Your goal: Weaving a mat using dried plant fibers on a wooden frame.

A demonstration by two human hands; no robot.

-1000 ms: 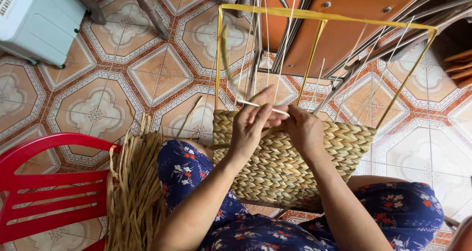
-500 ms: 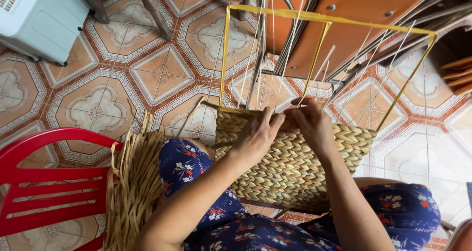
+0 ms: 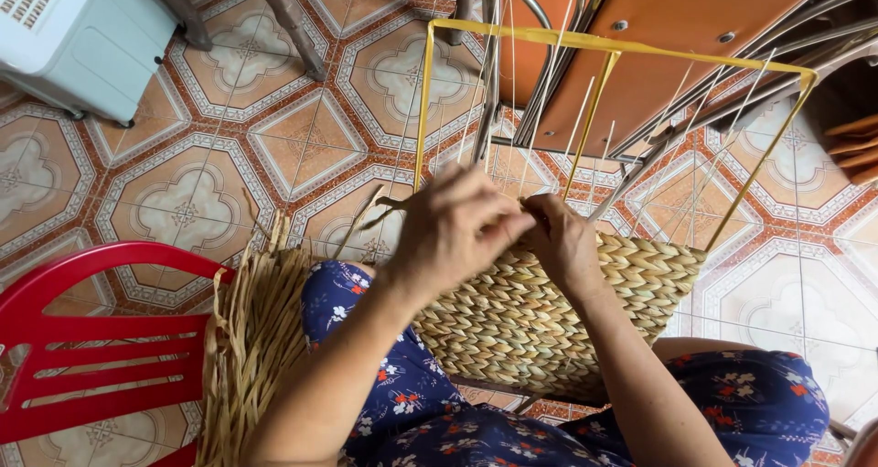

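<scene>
From the head camera, you are looking down at your own lap, where a half-woven basket (image 3: 549, 311) of pale braided straw rests on your knees against the blue flowered fabric (image 3: 402, 385) of your clothes. Its woven part reaches up to a wavy top edge, and above that a yellow wire frame (image 3: 604, 46) stands bare, with thin upright stakes (image 3: 540, 92) running between the weave and the frame's top bar.

Your left hand (image 3: 453, 229) sits at the top edge of the weave, near its left end, fingers curled together and pinching a flat straw strand (image 3: 380, 206) whose loose end sticks out to the left. Your right hand (image 3: 567, 238) is just beside it, touching it at the fingertips, fingers bent and pressed down on the rim of the weave; whether it grips a strand of its own you cannot tell, since the left hand covers the fingertips.

A bundle of loose dry straw (image 3: 251, 339) hangs over your left knee, between your leg and a red plastic chair (image 3: 82, 339) at the lower left edge of the view. The floor (image 3: 183, 183) is patterned tile. A pale blue appliance (image 3: 82, 37) stands in the top left corner, and an orange-brown table underside (image 3: 677, 37) with metal legs fills the top right.
</scene>
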